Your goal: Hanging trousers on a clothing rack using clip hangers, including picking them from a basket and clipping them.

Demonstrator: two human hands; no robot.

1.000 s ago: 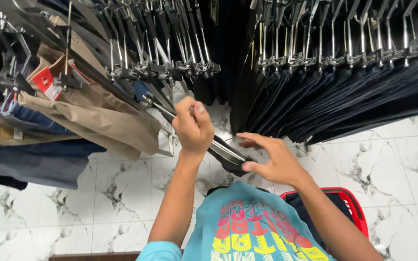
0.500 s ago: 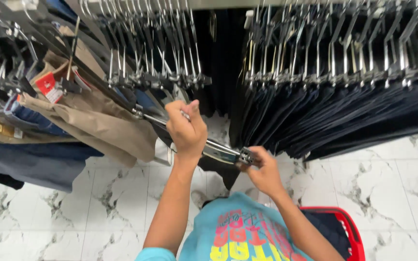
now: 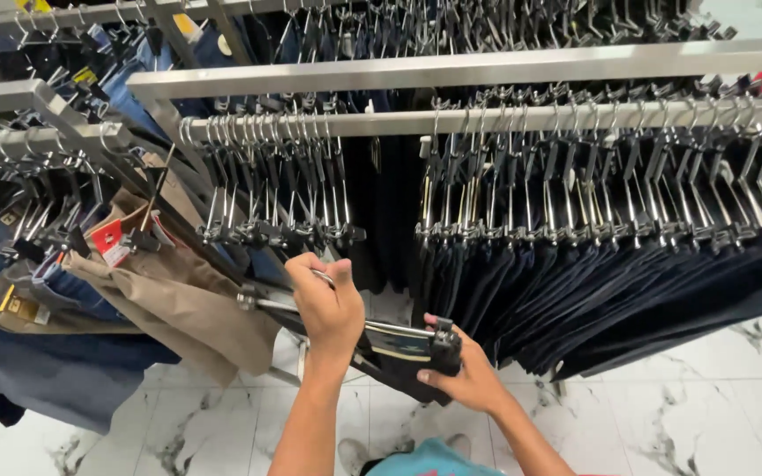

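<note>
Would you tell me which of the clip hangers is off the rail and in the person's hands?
The hanger with dark trousers, low in the gap between the two hanging rows: left hand at its hook, right hand at its clip. All others hang from the rails.

Both your hands are raised in front of you, each closed in a grip.

Your left hand [image 3: 330, 308] is fisted, knuckles toward twelve o'clock, forearm running down toward six. Your right hand [image 3: 462, 375] sits just beside it at four o'clock, fingers curled toward ten, forearm angling away toward five.
</note>
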